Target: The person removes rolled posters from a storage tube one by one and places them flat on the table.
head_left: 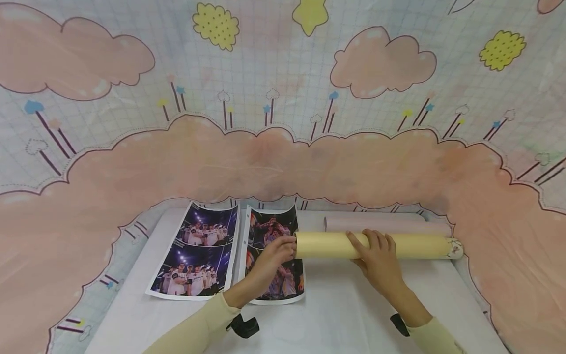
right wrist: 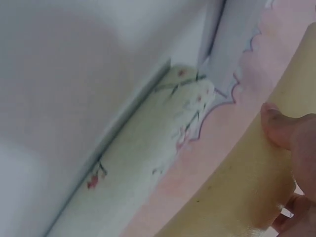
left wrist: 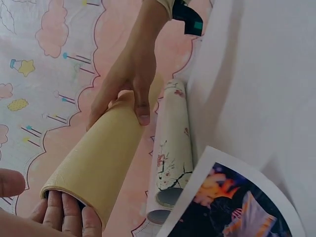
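A long, hollow yellow roll (head_left: 327, 245) of wallpaper-like sheet lies level across the front of me, above the table. My right hand (head_left: 380, 260) grips it around the middle, the thumb on the near side and the fingers over the top. At its left end is my left hand (head_left: 269, 260); in the left wrist view, the fingers (left wrist: 72, 217) reach into the roll's open mouth while the thumb stays apart. Below the yellow roll lies a pale roll (left wrist: 173, 133) with a blossom-branch print, mostly hidden in the head view. Beside that one rests a pink roll (head_left: 376, 223).
Two photo prints lie on the white table (head_left: 349, 305): a blue-purple group photo sheet (head_left: 201, 260) at left and a darker orange-toned sheet (head_left: 287, 221) partly under my left hand. A cloud-patterned cloth (head_left: 274, 162) rises behind the table.
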Tool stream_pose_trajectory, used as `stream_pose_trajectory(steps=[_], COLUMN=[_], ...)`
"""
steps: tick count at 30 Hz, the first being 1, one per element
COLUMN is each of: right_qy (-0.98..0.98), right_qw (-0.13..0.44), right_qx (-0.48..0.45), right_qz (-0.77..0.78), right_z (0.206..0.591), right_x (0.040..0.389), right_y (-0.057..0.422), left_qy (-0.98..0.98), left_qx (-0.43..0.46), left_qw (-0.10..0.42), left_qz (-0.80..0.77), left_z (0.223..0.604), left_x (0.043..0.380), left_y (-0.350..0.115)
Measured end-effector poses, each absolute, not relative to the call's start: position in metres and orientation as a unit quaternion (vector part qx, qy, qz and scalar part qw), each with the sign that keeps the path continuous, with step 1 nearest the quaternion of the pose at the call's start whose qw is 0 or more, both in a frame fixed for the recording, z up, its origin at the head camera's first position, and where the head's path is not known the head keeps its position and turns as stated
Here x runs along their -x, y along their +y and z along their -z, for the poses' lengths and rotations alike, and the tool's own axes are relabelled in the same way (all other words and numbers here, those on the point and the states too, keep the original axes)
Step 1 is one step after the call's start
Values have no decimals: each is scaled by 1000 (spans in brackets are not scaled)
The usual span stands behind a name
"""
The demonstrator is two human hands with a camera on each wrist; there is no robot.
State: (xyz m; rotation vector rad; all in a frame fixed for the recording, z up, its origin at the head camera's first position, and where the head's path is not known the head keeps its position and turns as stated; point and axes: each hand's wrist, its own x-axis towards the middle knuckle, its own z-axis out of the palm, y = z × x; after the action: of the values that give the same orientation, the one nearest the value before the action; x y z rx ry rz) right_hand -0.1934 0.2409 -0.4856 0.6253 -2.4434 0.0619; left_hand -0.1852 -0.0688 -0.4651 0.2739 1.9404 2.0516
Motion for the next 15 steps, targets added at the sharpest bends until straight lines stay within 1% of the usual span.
stream_pose_trajectory(steps=[8,15], right_qy=[-942,-945], right_qw=[249,232], right_qx=[-221,-224], right_qz=[-37,-50], right_z=[499,509], right_x=[178,171], right_y=[222,212], left_qy=[698,690], left_qx=[-72,-65], left_qw=[158,157], left_qz=[-695,-703], left_z=[474,481], left_x=[171,164], left_y=[-88,-97])
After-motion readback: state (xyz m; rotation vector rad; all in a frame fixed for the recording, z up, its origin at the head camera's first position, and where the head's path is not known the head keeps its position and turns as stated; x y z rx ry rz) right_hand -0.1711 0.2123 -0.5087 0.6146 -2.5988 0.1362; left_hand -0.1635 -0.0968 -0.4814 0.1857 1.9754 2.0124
